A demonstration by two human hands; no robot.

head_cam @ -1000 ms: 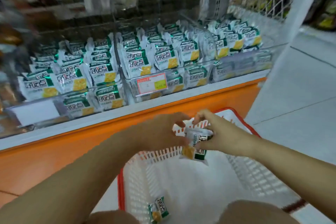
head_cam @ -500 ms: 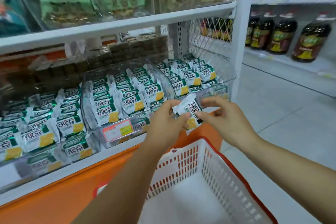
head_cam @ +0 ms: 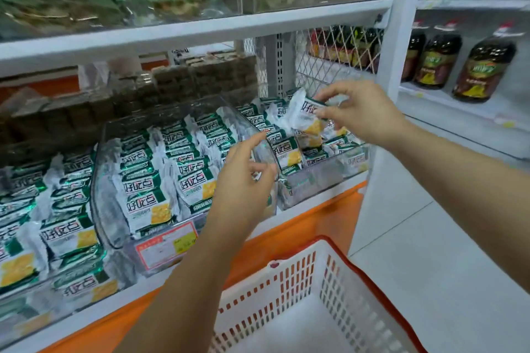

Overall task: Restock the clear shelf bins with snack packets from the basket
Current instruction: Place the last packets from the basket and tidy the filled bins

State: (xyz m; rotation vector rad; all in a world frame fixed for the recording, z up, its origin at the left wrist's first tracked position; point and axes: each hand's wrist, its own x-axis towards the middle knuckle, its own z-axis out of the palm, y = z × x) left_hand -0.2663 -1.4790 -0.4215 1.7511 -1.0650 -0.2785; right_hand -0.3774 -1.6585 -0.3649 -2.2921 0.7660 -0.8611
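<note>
The right hand point(head_cam: 364, 114) pinches one packet point(head_cam: 304, 114) by its upper edge between thumb and fingers, and the packet hangs tilted under the fingertips, just above the packets that stand in the right bin point(head_cam: 321, 178). The left hand point(head_cam: 241, 180) is lower and to the left of it, well apart from the packet. Its fingers are loosely bent with the index finger more straight, and I see nothing held in it. This hand is in front of the wall between the right bin and the middle bin point(head_cam: 106, 195), which is full of the same packets. The basket point(head_cam: 289, 278) is below both hands, near the wrists.
</note>
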